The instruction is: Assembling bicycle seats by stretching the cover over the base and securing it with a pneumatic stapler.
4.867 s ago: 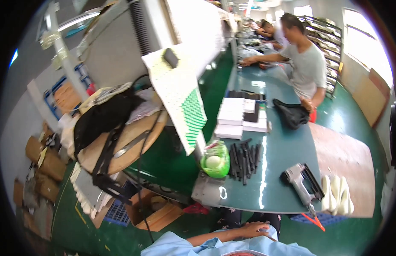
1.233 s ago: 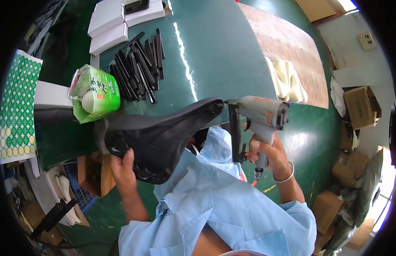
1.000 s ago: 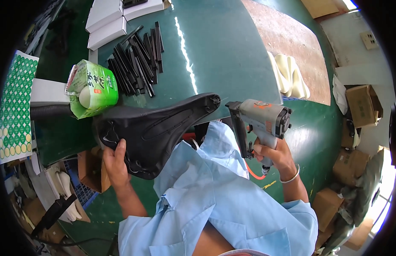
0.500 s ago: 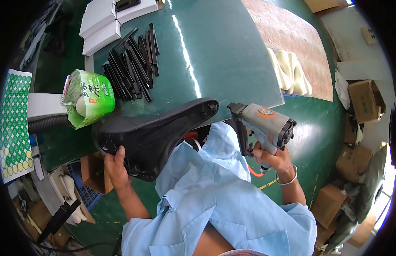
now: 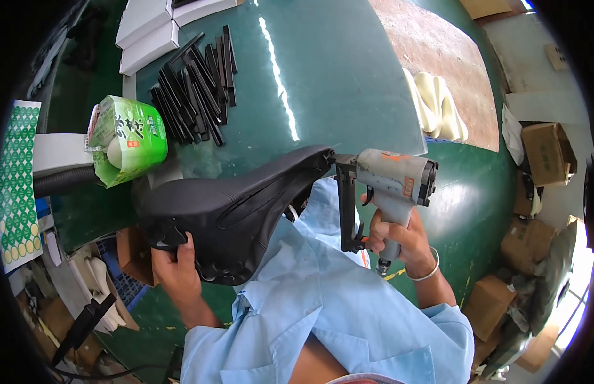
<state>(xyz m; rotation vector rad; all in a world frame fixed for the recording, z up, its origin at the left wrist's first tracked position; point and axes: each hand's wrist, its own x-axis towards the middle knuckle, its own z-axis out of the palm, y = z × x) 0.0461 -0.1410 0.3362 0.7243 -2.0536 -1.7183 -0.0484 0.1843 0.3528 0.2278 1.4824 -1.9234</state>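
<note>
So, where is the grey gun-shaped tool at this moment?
In the head view, the grey gun-shaped tool is right of centre, gripped in the person's right hand, its nose at the narrow end of the black saddle.

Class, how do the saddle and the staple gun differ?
The saddle is black and smoothly curved; the staple gun is mainly grey and angular. The saddle looks larger than the staple gun. The left hand holds the saddle, the right hand the staple gun. Each is held one-handed.

Left hand (image 5: pixel 180 276) partly hidden behind saddle (image 5: pixel 223 214)
</note>
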